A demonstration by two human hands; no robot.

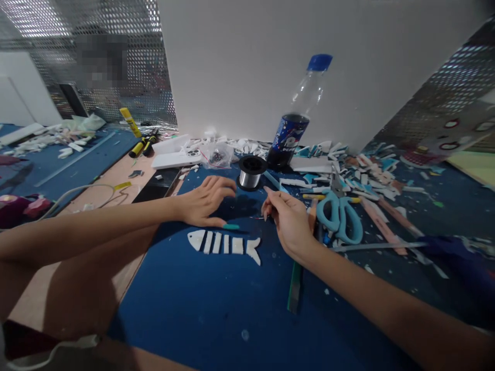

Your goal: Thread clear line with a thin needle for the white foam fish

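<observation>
A fish cut into several white flat pieces (237, 246) lies in a row on the dark blue mat (185, 309). Just behind the row is my left hand (207, 201), palm down and holding nothing, its fingers loosely bent and apart; the teal-nailed thumb points right above the pieces. My right hand (289, 221) is to the right of the fish, thumb and fingertips pinched together. Whatever is in that pinch is too small to make out. A black spool of clear thread or fine wire (250, 179) stands between and beyond both hands.
Light-blue-handled scissors (341, 216) lie right of my right hand. A green strip-like tool (294, 288) sits below my right wrist. Behind stand a dark soda bottle (290, 131) and white panel (240, 67). Foam scraps (363, 175) cover the right; a white phone (176, 158) lies back left.
</observation>
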